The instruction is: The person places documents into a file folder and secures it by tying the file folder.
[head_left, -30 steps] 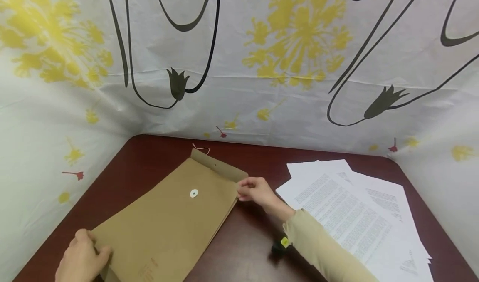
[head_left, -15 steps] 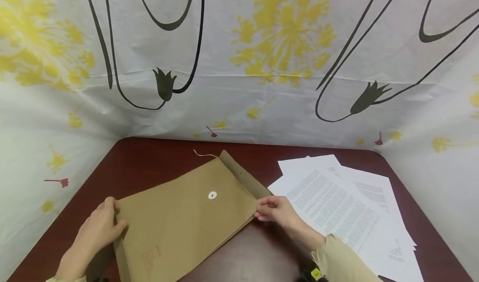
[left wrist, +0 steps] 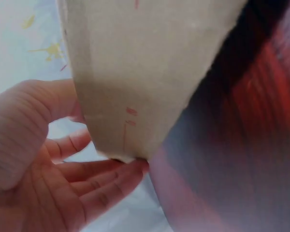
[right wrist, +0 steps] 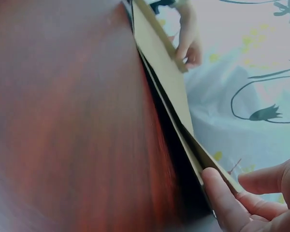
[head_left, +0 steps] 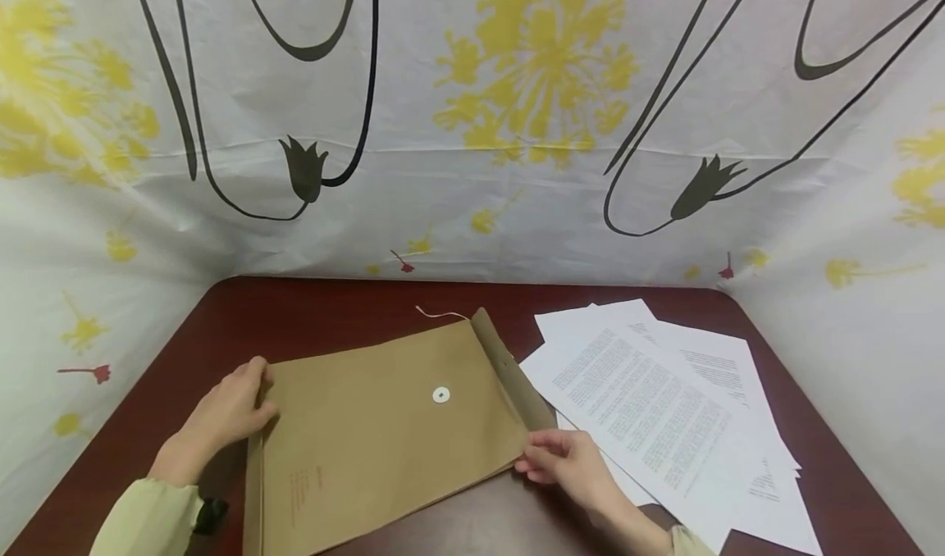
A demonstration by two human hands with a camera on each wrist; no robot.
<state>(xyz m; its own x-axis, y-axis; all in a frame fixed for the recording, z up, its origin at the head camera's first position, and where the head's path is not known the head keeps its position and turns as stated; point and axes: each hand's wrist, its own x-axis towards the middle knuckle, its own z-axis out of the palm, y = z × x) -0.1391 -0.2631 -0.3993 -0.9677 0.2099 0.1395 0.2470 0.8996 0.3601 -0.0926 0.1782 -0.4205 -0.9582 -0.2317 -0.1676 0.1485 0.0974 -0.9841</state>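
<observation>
Left hand [head_left: 225,408] clamped on the envelope's [head_left: 369,449] left end, right hand [head_left: 568,466] pinching its near-right corner, you should steady both evenly.

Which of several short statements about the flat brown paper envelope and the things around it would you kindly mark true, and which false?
1. The right hand holds the flat brown paper envelope near its long brown paper flap. True.
2. The flap covers the round white button. False: the flap is open and the button shows.
3. A thin white string shows beside the flap's far end. True.
4. In the head view, the printed white paper sheets lie left of the envelope. False: they lie to its right.
5. The left hand holds the envelope's end opposite the flap. True.
</observation>
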